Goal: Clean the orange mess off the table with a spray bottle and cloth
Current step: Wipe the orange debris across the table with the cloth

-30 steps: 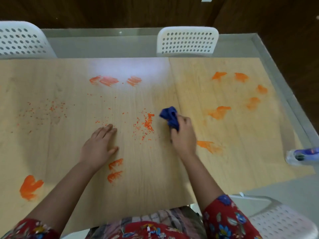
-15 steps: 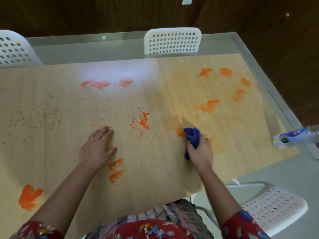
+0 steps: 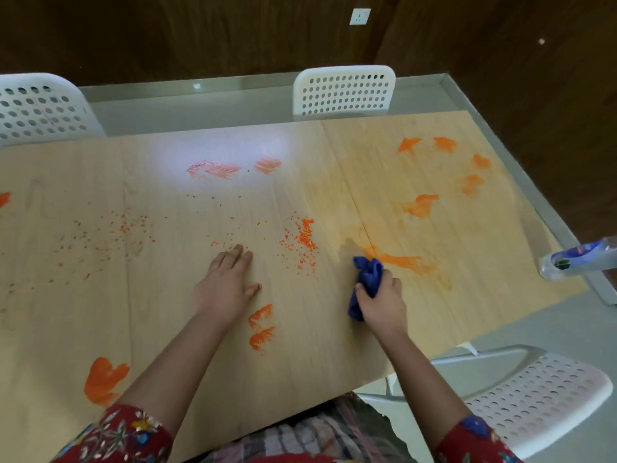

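Worktop (image 3: 100,295) mid-wipe, orange mess (image 3: 305,233) remains
Right fingers (image 3: 390,282) clutch cloth (image 3: 367,275), drawn back; smear (image 3: 404,262) beside it thinned; left fingers (image 3: 233,259) flat

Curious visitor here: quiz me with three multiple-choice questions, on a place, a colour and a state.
1. Where is the spray bottle? A) at the right edge of the table B) in the person's lap C) on a chair
2. What colour is the cloth? A) white B) blue C) green
3. The left hand is: A) gripping the bottle B) lying flat, fingers straight C) wiping with the cloth
Answers: 1 A, it lies at the right edge; 2 B, the right hand grips a blue cloth; 3 B, its palm rests on the table.
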